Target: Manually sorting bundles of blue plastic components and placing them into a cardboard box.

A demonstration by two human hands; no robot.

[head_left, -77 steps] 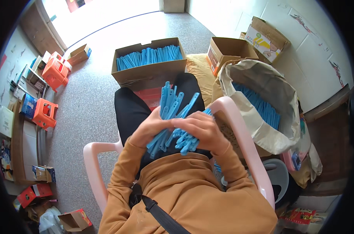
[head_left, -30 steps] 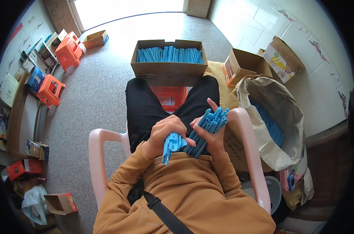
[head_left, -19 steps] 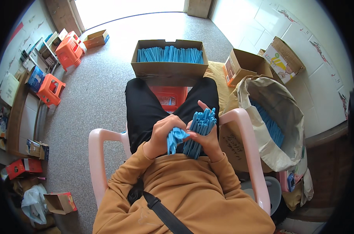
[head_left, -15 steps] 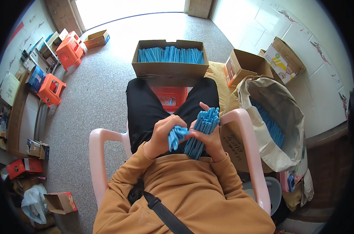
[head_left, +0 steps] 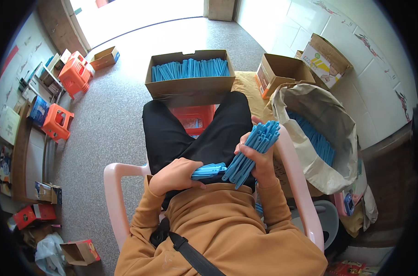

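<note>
My right hand (head_left: 263, 162) is wrapped round a thick bundle of blue plastic sticks (head_left: 255, 148), tilted over my right thigh. Some of their ends look narrow and looped. A smaller bunch of blue sticks (head_left: 208, 171) lies nearly level in my left hand (head_left: 177, 175), its tips close to the lower part of the big bundle. Most of the left fingers are hidden behind the hand. Ahead of my knees a cardboard box (head_left: 190, 87) holds many more such sticks (head_left: 190, 69) packed in rows.
A large pale sack (head_left: 292, 138) with blue sticks stands right of the pink chair (head_left: 305, 193) I sit in. Cardboard boxes (head_left: 287, 76) are beyond it. An orange-red stool (head_left: 195, 118) shows between my legs; other stools (head_left: 58, 122) stand at the left wall.
My left hand has moved left and lower, its bunch turned from hanging down to nearly level. The right hand has shifted right with its bundle, which leans more. The view has shifted slightly.
</note>
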